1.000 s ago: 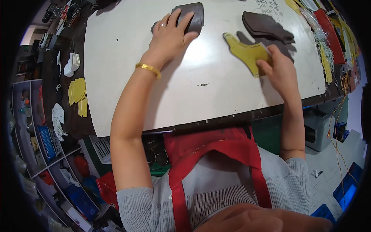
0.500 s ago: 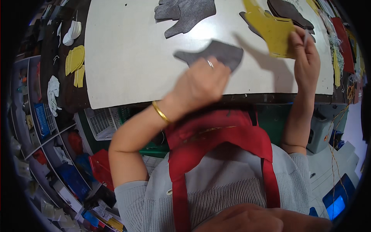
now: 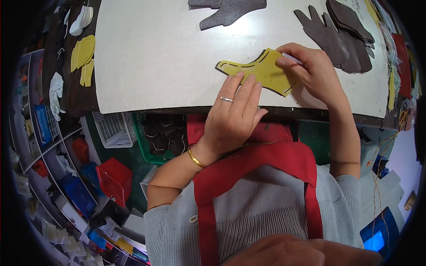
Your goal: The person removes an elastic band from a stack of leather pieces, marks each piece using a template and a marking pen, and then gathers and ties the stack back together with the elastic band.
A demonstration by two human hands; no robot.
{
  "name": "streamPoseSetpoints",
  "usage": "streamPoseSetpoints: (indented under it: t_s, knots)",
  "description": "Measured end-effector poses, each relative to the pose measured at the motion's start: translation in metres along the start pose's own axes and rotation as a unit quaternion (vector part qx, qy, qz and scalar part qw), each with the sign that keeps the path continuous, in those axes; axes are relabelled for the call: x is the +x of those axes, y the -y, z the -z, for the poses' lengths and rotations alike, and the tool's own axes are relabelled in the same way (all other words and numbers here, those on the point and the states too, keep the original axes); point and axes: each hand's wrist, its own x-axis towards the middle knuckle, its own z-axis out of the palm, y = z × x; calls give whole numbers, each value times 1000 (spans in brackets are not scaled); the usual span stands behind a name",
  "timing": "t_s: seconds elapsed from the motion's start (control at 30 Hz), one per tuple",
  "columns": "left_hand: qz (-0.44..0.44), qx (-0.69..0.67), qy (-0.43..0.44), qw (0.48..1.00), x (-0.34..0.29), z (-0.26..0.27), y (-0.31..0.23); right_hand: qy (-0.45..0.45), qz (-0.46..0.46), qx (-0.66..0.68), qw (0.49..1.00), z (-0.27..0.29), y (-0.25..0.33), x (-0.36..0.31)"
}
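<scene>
A yellow template with slots cut along its edges lies near the table's front edge. Beneath it is a dark grey leather piece of much the same outline, showing only as a thin rim. My left hand rests on the template's lower edge with its fingers stretched out. At the template's upper right corner, my right hand is closed around a slim white pen, its thumb against the template. The pen's tip is hidden.
Dark leather pieces lie at the back centre and in stacks at the right. Yellow pieces and a white glove sit along the left. Below the table are a white basket and a green crate holding dark bundles.
The yellow template has come down from the right onto the leather piece. My left hand has opened from a curled shape and now lies flat on the template.
</scene>
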Motion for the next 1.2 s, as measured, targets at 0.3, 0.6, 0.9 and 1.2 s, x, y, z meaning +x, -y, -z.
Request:
streamPoseSetpoints:
  t_s: [0.3, 0.6, 0.9, 1.2]
  knots:
    - [-10, 40, 0, 999, 7, -3, 3, -23, 38, -48, 998, -4, -8, 5]
    - [-88, 159, 36, 983, 34, 16, 12, -68, -20, -68, 995, 6, -5, -13]
    - [-111, 156, 36, 981, 23, -1, -5, -188, 207, -214, 936, 25, 7, 9]
    - [-106, 131, -19, 985, 17, -13, -2, 16, 218, -45, 975, -40, 45, 52]
